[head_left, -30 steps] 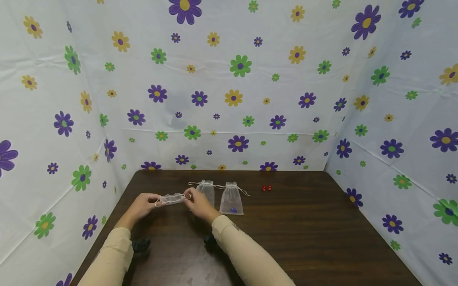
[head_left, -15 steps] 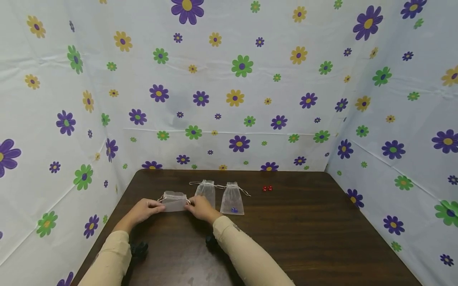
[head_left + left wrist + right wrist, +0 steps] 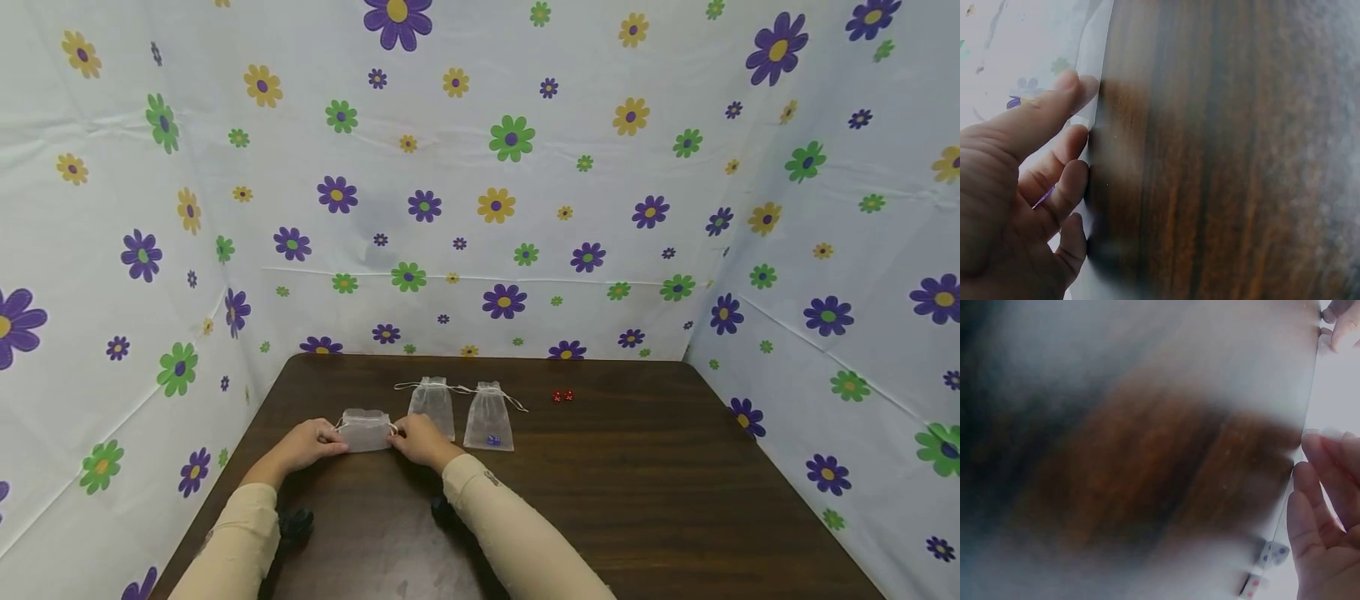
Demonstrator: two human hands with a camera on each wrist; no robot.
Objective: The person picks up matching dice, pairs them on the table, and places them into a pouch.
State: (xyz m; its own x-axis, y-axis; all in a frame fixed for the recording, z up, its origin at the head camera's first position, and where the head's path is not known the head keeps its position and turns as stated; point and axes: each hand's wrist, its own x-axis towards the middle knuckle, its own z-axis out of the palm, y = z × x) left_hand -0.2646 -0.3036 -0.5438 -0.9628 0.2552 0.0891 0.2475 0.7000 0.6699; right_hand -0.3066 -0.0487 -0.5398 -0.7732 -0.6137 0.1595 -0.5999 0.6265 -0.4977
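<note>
A sheer white drawstring pouch (image 3: 366, 432) lies low over the left part of the table, its gathered top toward the back wall. My left hand (image 3: 306, 444) pinches its left edge between thumb and index finger. In the left wrist view the pouch edge (image 3: 1092, 47) runs up from that left thumb and finger. On the opposite side my right hand (image 3: 422, 442) pinches the right edge near the cord. A second sheer pouch (image 3: 432, 400) lies behind the right hand, partly hidden by it. Beside it rests a third pouch (image 3: 489, 417) with blue dice (image 3: 493, 440) inside.
Two red dice (image 3: 562, 396) sit toward the back of the dark wooden table (image 3: 637, 483), right of the pouches. Flower-printed white cloth (image 3: 450, 167) hangs behind the table and on both sides. In the right wrist view, a dotted die (image 3: 1275, 552) shows beside the fingers.
The pouch between my hands has come down and toward me, from tipped up to lying flatter with its body in view. Both hands moved slightly with it. The other pouches and dice stay put.
</note>
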